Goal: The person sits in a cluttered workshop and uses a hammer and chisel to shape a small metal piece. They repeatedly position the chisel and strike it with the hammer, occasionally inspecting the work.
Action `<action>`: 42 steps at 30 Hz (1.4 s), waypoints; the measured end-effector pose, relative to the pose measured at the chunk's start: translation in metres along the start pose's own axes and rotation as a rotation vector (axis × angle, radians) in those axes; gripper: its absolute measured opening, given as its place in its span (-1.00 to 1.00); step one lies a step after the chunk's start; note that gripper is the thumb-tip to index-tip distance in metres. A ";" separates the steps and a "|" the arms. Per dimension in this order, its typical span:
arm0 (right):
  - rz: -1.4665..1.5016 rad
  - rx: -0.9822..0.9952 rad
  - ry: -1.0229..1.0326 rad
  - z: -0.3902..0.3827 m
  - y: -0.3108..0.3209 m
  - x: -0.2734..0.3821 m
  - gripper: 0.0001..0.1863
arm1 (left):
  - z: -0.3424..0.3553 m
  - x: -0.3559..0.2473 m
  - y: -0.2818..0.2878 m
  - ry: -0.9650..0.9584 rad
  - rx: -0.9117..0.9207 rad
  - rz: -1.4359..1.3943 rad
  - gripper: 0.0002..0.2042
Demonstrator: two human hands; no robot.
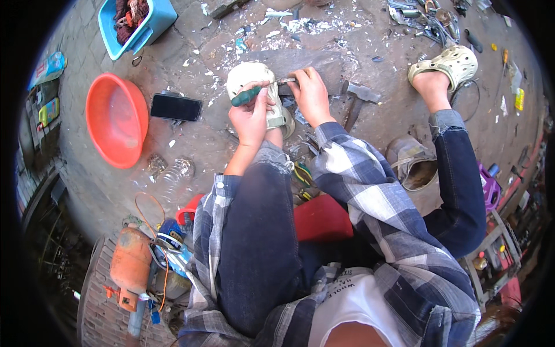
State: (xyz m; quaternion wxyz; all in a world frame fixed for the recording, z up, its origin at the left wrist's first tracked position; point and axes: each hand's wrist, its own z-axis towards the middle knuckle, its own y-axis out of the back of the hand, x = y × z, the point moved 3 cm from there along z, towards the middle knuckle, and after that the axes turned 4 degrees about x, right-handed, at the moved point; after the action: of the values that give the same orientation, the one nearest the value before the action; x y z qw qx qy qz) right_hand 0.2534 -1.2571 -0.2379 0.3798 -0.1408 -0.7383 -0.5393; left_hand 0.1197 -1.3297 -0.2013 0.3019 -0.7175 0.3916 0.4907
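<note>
My left hand is closed around a green-handled screwdriver, held over the pale clog on my left foot. Its thin shaft points right, toward my right hand. There the fingertips pinch a small metal piece at the shaft's end; its exact kind is too small to tell. A hammer with a dark handle lies on the ground just right of my right hand. Beneath both hands sits a flat dark stone slab.
An orange-red basin, a black phone and a blue tub of reddish-brown coils are at left. Metal parts lie far right. Pale scraps litter the ground ahead. Pliers lie near my legs, an orange gas cylinder lower left.
</note>
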 end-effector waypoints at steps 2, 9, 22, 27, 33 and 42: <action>0.007 0.013 -0.006 -0.001 -0.004 -0.003 -0.80 | -0.001 -0.003 0.000 -0.022 0.008 0.046 -0.86; 0.092 0.062 -0.002 -0.004 -0.004 -0.006 -0.79 | -0.004 -0.002 -0.001 -0.032 0.077 0.121 -0.84; 0.022 0.085 0.103 0.004 -0.005 -0.005 -0.83 | -0.007 -0.001 -0.003 -0.038 0.093 0.128 -0.84; 0.089 0.131 0.086 0.006 -0.005 -0.011 -0.81 | -0.005 -0.006 -0.003 -0.044 0.087 0.172 -0.84; 0.063 0.121 0.103 0.005 -0.002 -0.006 -0.82 | -0.004 0.000 0.003 -0.233 0.132 0.465 -0.78; 0.192 0.078 0.029 0.002 -0.004 -0.010 -0.83 | -0.005 -0.010 -0.002 -0.545 0.258 0.684 -0.76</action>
State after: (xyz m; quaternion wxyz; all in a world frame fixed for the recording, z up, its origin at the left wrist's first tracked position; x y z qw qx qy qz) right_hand 0.2567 -1.2551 -0.2483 0.4456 -0.1885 -0.7361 -0.4733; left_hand 0.1215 -1.3307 -0.1900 0.3014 -0.3483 0.5701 0.6803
